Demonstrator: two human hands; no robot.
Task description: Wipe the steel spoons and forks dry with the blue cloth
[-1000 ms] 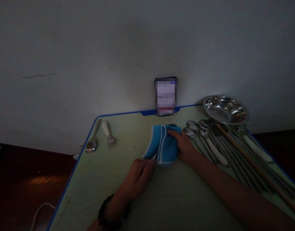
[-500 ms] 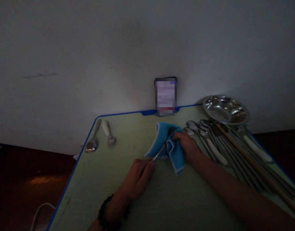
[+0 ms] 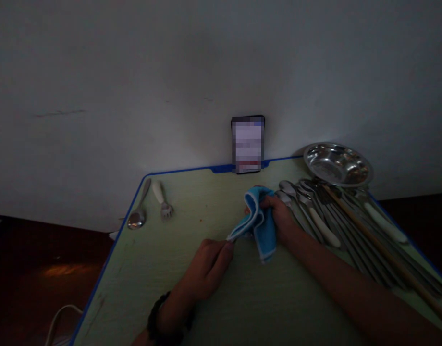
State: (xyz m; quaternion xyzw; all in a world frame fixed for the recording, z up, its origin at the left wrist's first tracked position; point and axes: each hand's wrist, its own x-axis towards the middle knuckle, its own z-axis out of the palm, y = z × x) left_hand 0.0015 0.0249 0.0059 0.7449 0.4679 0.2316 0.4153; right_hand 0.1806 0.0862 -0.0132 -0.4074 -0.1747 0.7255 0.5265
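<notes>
A big pale green bench (image 3: 242,298) with a blue edge is sitting against a grey wall (image 3: 170,72). At about 2 o'clock a shiny metal bowl (image 3: 338,164) is resting, and just below it a big pile of spoons and sticks (image 3: 350,221) is lying. At 10 o'clock a spoon (image 3: 139,211) and a little fork (image 3: 162,199) are lying side by side. Near the middle, the right hand (image 3: 280,218) is squeezing shut around a blue cloth (image 3: 259,221). The left hand (image 3: 206,269), at 7 o'clock from the cloth, is pinching the end of something thin, which is hiding inside the cloth, so I cannot tell what it is.
</notes>
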